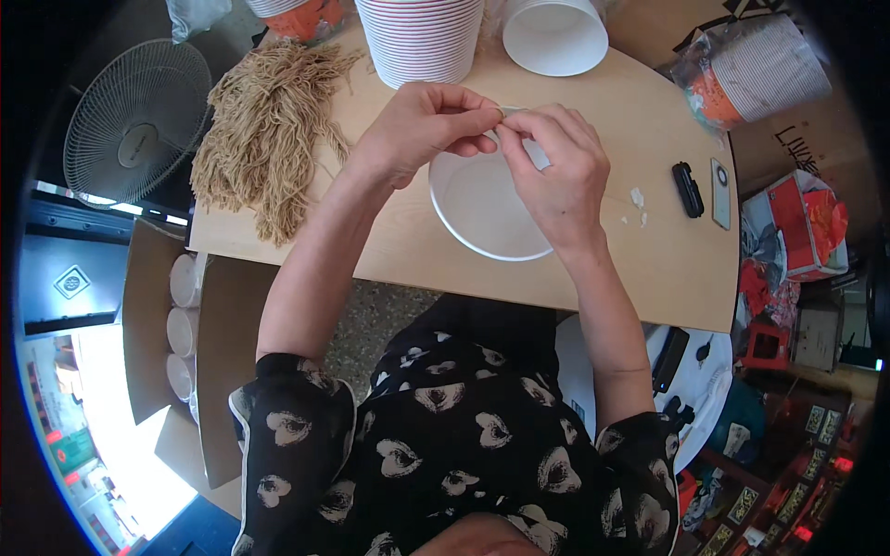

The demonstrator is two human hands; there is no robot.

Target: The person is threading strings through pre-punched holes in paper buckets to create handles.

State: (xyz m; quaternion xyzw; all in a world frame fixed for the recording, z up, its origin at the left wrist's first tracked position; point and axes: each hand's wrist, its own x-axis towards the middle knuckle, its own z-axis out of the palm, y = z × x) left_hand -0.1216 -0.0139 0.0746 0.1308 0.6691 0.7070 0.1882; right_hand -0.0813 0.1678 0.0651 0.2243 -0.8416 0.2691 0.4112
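Observation:
My left hand (pixel 428 128) and my right hand (pixel 559 165) meet fingertip to fingertip, both closed in a pinch. Between the fingertips is a thin tan strand (pixel 502 112), mostly hidden, like the strands in the pile. Below my hands sits a white round tub (pixel 482 208), its far part covered by the hands. A heap of tan twine strands (pixel 269 139) lies on the table to the left of my left forearm.
A tall stack of white tubs (pixel 422 42) and a tub on its side (pixel 556 37) stand at the far edge of the wooden table (pixel 649 269). To the right are a black clip-like object (pixel 688 190), a phone (pixel 720 193) and white scraps. A fan (pixel 139 125) stands left.

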